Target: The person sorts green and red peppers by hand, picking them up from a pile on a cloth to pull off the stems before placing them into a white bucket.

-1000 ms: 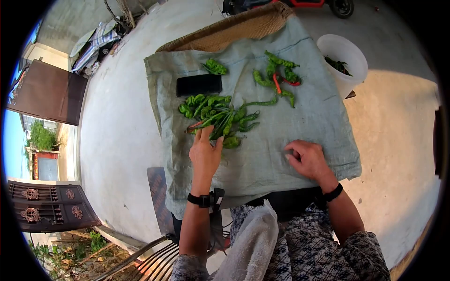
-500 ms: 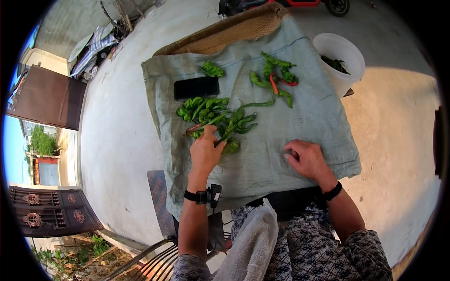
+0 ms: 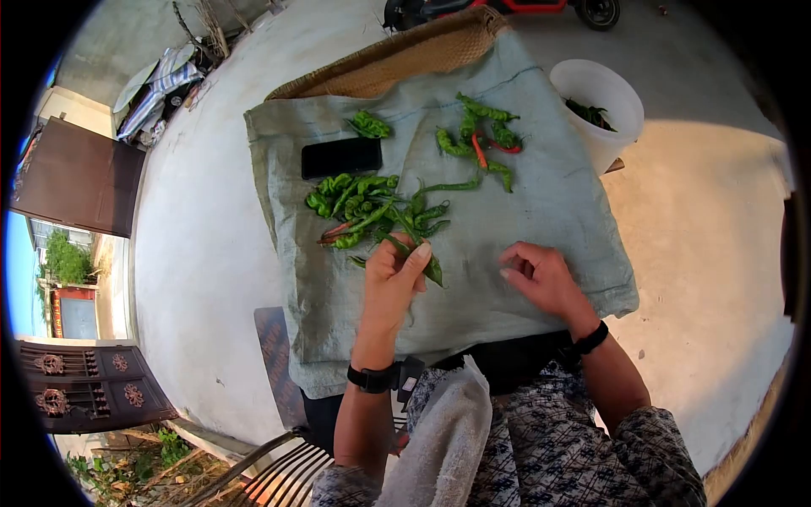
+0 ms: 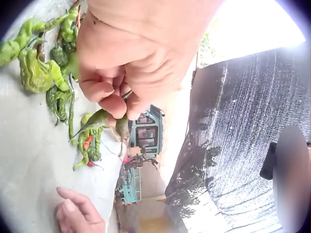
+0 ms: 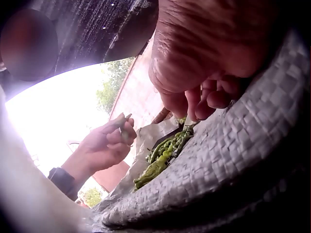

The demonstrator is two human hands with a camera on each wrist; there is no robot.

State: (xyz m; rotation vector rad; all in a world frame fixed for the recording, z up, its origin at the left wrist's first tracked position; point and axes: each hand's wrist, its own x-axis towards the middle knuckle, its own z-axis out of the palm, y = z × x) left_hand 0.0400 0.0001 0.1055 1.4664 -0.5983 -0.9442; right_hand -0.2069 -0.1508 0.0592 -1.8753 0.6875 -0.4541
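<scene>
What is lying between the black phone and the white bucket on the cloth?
In the head view, a small cluster of green and red peppers lies on the cloth between the black phone and the white bucket.

1. A grey-green woven sack (image 3: pixel 524 211) is spread flat as the surface that carries everything.
2. A pile of green peppers (image 3: pixel 363 207) lies on its left half.
3. A black phone (image 3: pixel 341 157) lies just beyond that pile.
4. A smaller cluster of green and red peppers (image 3: pixel 477 139) lies farther right.
5. The sack rests on a concrete floor (image 3: pixel 203 237), beside a white bucket (image 3: pixel 596 97).
</scene>
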